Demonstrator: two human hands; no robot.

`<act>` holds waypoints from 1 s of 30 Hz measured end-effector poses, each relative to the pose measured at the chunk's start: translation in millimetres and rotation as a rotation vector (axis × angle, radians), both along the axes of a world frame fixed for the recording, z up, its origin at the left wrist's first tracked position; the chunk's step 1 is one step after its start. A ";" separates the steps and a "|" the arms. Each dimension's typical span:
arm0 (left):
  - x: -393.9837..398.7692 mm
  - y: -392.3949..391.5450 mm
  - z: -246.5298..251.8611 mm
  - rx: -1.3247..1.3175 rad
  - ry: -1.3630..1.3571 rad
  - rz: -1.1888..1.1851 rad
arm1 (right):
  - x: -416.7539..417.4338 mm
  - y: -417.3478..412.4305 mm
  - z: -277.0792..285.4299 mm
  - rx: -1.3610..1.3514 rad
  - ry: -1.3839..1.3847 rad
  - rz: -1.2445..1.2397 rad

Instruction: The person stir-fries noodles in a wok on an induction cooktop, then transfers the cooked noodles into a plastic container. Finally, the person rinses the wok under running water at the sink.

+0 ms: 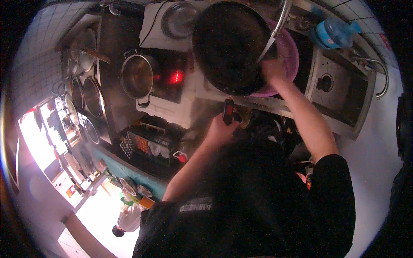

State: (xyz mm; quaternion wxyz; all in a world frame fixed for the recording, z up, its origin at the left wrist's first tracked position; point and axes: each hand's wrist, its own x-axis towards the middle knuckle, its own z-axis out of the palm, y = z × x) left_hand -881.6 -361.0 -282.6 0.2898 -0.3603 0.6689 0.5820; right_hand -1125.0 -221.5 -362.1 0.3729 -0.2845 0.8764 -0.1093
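Observation:
A large dark wok (230,48) is tilted over a pink plastic basin (292,61) in the sink area. My left hand (222,127) grips the wok's black-and-red handle (228,112). My right hand (272,71) is at the wok's right side, over the basin. Its fingers are blurred and partly hidden, so whether they hold something is unclear. From the metal tap (280,21), a pale stream that looks like water falls towards the wok beside my right hand.
Left of the wok stands a metal pot (137,77) beside a lit red display (176,76). A sink basin (337,85) and a large plastic bottle (332,34) are at right. A metal bowl (180,19) sits behind. Farther left is another person (127,221).

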 end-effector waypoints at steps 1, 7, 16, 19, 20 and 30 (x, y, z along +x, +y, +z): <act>1.2 0.0 -1.1 -0.021 0.012 -0.003 | -10.9 11.8 -14.7 0.032 0.155 -0.007; 7.1 0.1 9.5 0.119 -0.017 0.013 | 25.0 -52.9 3.0 -0.736 -0.330 0.211; 17.5 7.5 22.4 0.247 0.035 0.076 | -78.7 -34.8 -67.4 -0.553 0.145 -0.370; 14.0 7.0 24.1 0.316 0.035 0.173 | -30.0 -6.2 -42.7 -0.387 -0.140 -0.168; 11.7 8.1 25.2 0.303 0.058 0.179 | -6.7 -5.6 -61.9 -0.472 0.046 -0.020; 21.5 18.7 33.0 0.277 0.036 0.050 | -89.3 -83.2 -54.2 -0.777 0.439 -0.535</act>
